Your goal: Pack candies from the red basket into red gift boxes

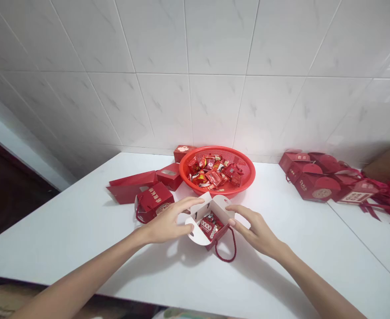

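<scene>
A small red box (218,239) with white inner flaps stands open on the white table, with red candy packets (208,225) inside. Its dark red cord handle loops onto the table at the right. My left hand (171,220) is at the box's left side, thumb and fingers apart around the left flaps. On the right side, my right hand (255,228) has its thumb and index finger pinched on the right flap's edge. Just behind the box is a red perforated basket (249,176) with many wrapped candies (214,176).
Red boxes (153,199) lie left of the basket, one with a cord handle. Several closed red boxes (317,186) stand at the right, beside red ribbons (389,199) and a brown box (387,166). A tiled wall (214,106) rises behind the white table (281,274).
</scene>
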The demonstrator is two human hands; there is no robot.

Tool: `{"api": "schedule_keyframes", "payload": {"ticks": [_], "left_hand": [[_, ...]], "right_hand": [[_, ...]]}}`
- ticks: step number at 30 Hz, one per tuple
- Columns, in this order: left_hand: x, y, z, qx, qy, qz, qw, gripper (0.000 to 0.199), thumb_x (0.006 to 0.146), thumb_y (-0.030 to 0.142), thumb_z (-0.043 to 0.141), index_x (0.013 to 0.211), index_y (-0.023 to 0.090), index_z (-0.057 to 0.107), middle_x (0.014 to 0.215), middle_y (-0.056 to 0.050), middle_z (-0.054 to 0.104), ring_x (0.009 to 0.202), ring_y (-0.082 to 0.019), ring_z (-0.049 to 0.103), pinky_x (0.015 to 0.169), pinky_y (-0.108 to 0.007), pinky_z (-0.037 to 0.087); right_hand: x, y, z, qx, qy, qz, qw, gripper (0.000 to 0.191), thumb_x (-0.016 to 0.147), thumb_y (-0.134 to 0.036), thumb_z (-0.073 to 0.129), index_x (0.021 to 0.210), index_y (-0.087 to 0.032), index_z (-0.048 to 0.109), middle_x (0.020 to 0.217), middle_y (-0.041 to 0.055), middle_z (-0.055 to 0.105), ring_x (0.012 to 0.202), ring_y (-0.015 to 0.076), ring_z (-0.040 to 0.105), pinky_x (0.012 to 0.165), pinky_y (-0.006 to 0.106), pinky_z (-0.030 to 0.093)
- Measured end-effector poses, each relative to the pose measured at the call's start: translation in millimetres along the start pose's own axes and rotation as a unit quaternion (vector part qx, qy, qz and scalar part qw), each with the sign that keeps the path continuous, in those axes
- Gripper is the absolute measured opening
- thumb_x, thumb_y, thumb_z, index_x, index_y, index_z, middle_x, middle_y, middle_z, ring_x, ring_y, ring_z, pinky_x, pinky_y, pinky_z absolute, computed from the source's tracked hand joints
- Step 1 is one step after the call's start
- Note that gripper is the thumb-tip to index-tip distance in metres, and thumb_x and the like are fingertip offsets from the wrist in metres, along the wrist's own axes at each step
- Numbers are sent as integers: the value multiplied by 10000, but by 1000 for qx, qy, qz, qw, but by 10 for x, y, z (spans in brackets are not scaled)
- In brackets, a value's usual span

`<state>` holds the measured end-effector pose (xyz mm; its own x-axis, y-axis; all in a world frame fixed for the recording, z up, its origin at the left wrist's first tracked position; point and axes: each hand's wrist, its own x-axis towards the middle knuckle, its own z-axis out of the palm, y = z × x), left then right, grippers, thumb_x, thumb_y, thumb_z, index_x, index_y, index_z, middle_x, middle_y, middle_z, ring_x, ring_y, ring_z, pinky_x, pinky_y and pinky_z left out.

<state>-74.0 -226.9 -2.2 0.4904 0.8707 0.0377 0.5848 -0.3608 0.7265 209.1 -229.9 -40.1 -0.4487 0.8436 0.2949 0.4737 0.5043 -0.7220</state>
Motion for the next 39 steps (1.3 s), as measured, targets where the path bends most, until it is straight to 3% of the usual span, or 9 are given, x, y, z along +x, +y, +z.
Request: {"api": "schedule_keyframes", "payload": {"ticks": [5, 8, 11, 15, 19, 23, 27, 33, 39], "left_hand": [[-18, 19, 20, -15, -28, 23, 999, 730, 824, 372, 698, 1500, 264, 444, 1444, -82, 581, 1298, -281, 560, 1104, -421, 435], [-23, -4, 37, -11, -78, 26, 997, 774, 797, 455, 746, 1492, 272, 456, 1377, -83, 635, 1295, -291, 561, 1130, -453, 395], [-17, -43, 85, -23, -81, 30, 996, 739, 807, 448, 744, 1473, 265, 480, 1359, -86, 648, 1280, -280, 572, 1116, -436, 414], [11, -81, 194, -36, -15, 25, 999, 556, 890, 417, 653, 1408, 246, 548, 1355, -87, 646, 1193, -248, 627, 1056, -400, 481], [32, -98, 289, -28, 28, 31, 999, 626, 879, 401, 662, 1462, 264, 479, 1500, -99, 508, 1231, -251, 597, 1062, -409, 486], [41, -110, 318, -19, -14, 40, 999, 443, 919, 362, 594, 1349, 255, 609, 1582, -93, 403, 1444, -289, 399, 1176, -440, 357], [72, -155, 302, -31, -39, 24, 998, 373, 920, 375, 590, 1260, 238, 663, 1538, -101, 467, 1445, -299, 394, 1193, -451, 317], [103, -201, 247, -36, -50, 33, 998, 376, 904, 416, 603, 1229, 239, 665, 1252, -77, 651, 1187, -243, 591, 1075, -368, 436], [96, -144, 197, 33, -18, -10, 999, 390, 843, 435, 636, 1183, 259, 706, 1017, -43, 619, 814, -176, 611, 832, -318, 504]], "right_hand": [[-30, 63, 325, 50, 137, -2, 989, 350, 986, -457, 512, 1228, -226, 613, 1206, 101, 709, 1049, 250, 688, 910, 384, 560], [-24, 79, 443, 65, 161, -14, 985, 453, 986, -418, 528, 1400, -240, 487, 1351, 113, 636, 1169, 254, 645, 977, 409, 539], [-40, 115, 515, 69, 164, -25, 984, 524, 979, -388, 555, 1467, -253, 419, 1424, 115, 584, 1280, 263, 583, 1034, 427, 510], [-75, 186, 574, 67, 143, -76, 985, 340, 1002, -336, 520, 1331, -284, 590, 1287, 87, 668, 1191, 237, 630, 998, 399, 526], [-113, 222, 595, 63, 122, -89, 986, 304, 1012, -364, 492, 1238, -277, 676, 1321, 108, 635, 1205, 241, 617, 1003, 397, 516], [-135, 203, 568, 93, 74, -52, 992, 392, 1028, -435, 422, 1346, -277, 589, 1419, 98, 578, 1295, 243, 552, 1084, 421, 448], [-106, 216, 519, 122, 76, 50, 988, 471, 1010, -545, 379, 1307, -219, 545, 1332, 120, 622, 1216, 250, 587, 1023, 412, 468], [-33, 304, 386, 69, 52, 117, 989, 577, 920, -717, 389, 730, -200, 556, 811, 64, 608, 780, 223, 573, 754, 364, 450], [-3, 288, 306, 266, -81, 157, 948, 592, 833, -726, 569, 597, -183, 560, 629, 23, 590, 640, 163, 526, 675, 308, 394]]}}
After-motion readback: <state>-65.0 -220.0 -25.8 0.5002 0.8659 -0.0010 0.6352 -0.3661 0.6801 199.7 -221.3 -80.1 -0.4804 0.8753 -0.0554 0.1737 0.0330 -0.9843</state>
